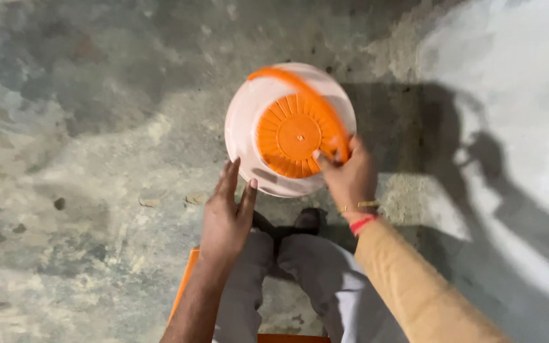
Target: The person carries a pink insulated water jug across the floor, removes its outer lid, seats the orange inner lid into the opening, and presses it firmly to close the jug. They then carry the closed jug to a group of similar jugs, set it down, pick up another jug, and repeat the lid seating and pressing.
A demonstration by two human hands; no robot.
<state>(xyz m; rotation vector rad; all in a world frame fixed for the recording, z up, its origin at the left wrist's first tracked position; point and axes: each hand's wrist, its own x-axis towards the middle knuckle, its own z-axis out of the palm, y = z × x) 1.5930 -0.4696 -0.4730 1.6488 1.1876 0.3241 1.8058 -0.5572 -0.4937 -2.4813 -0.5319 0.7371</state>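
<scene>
Orange handle [300, 86] pinched in your right hand [349, 178], fingers closed on its lower end at bucket rim. Handle arcs, blurred, up across bucket to far rim. Your left hand [225, 219] flat and wide, holding nothing, fingertips near bucket's near wall; contact unclear. Pale pink bucket [244, 121] sits on concrete floor [96, 127] just ahead of your knees, orange ribbed disc [295, 134] inside it. Bangle and red thread on your right wrist, tan sleeve behind. Your shadow falls right across floor.
</scene>
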